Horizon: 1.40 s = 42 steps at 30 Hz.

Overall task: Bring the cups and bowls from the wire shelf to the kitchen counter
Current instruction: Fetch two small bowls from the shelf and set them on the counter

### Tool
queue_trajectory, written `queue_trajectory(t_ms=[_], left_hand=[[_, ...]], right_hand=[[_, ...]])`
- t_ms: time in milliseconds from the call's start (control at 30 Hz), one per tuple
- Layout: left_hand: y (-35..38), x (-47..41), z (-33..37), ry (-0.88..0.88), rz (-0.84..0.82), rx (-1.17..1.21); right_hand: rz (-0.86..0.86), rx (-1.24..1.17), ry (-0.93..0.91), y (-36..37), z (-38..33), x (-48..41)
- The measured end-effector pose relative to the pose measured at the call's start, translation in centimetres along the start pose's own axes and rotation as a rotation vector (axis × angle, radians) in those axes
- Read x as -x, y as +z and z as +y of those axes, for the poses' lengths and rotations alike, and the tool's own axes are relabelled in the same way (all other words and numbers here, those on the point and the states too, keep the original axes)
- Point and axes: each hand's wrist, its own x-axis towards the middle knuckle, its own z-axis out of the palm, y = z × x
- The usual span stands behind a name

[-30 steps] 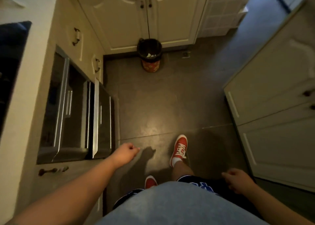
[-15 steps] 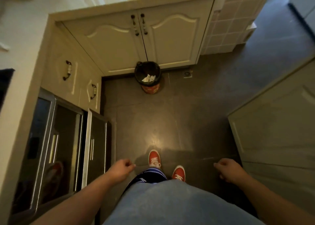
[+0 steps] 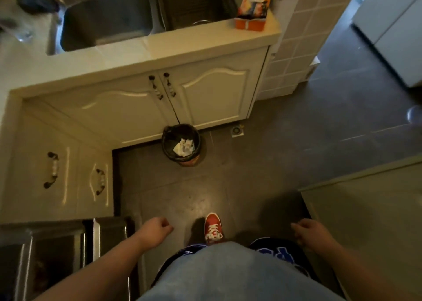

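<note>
Fingers (image 3: 167, 227) of left hand (image 3: 156, 231) and right hand (image 3: 314, 232) loosely curled, gripping nothing; both hang low at the sides, consistent with walking unladen. Cups, bowls and wire shelf: not in view. Kitchen counter (image 3: 205, 47) lies ahead, around the sink (image 3: 105, 20). Judgement: items not yet collected this trip

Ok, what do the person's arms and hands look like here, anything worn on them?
Both bare: the left hand and right hand show no gloves, rings or watch, and no sleeve is in view. Also worn: a light blue-grey shirt, dark shorts with blue-and-white lettering, a red shoe with white laces.
</note>
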Motion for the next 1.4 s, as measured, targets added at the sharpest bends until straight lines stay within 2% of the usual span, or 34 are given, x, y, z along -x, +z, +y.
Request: queue_trajectory(t_ms=[200,433,567,767,900,1033,1167,1233,1400], left_hand=[[-7.6,-6.5,13.4,0.142,-0.045,-0.076],[-9.8,-12.2,28.7,0.266,-0.061,-0.152],[-11.1,-14.4,34.0,0.222,-0.067,-0.202],[-14.6,-17.4,38.4,0.132,-0.020,-0.157],[-16.6,-20.0,41.3,0.070,-0.008,-0.144],[-18.2,-24.2,45.6,0.050,-0.056,-0.203],[-19.5,-28.8,53.1,0.126,-0.068,-0.273],[-19.7,-32.5,61.1,0.189,-0.110,-0.358],[-18.6,-34.0,70.1,0.315,-0.168,-0.426]], right_hand=[[0.085,-0.196,0.209,-2.6,2.3,-2.2],[0.090,-0.328,0.336,-6.8,3.2,-8.1],[0.023,-0.281,0.287,-11.4,-0.1,-11.8],[0.025,-0.166,0.135,-19.7,-8.9,-17.6],[0.030,-0.214,0.064,-25.1,-14.9,-21.6],[0.021,-0.281,0.035,-29.8,-18.1,-25.5],[0.066,-0.312,0.085,-34.7,-18.6,-28.2],[0.159,-0.332,0.193,-38.7,-17.4,-30.1],[0.233,-0.415,0.344,-41.3,-14.3,-29.2]])
